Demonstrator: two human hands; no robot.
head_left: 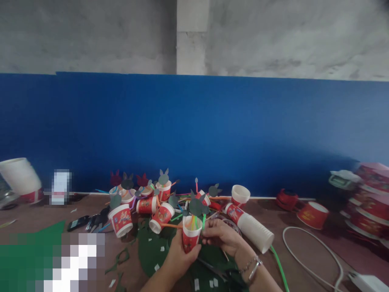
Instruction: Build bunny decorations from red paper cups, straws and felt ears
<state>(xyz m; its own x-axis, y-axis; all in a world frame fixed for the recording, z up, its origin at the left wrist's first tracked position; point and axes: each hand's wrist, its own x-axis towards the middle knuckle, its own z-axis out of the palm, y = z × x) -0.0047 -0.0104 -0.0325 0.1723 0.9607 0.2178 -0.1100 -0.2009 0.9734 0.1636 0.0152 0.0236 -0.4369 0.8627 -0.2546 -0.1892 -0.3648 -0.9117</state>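
Note:
My left hand is wrapped round a red paper cup with a white rim, held upright over the table. Coloured straws show in its mouth, and a dark grey-green rabbit-head cutout rises above it. At the cup's right side, my right hand has its fingers pinched by a short green straw; a small round dark piece sits at the straw's top. Whether the fingertips grip the straw itself is hard to see. Scissors lie under my right wrist on a dark green sheet.
Several decorated cups with animal cutouts and straws crowd the back of the table. A stack of paper cups lies on its side at right, near a white cable. A phone is at left. A blue wall stands behind.

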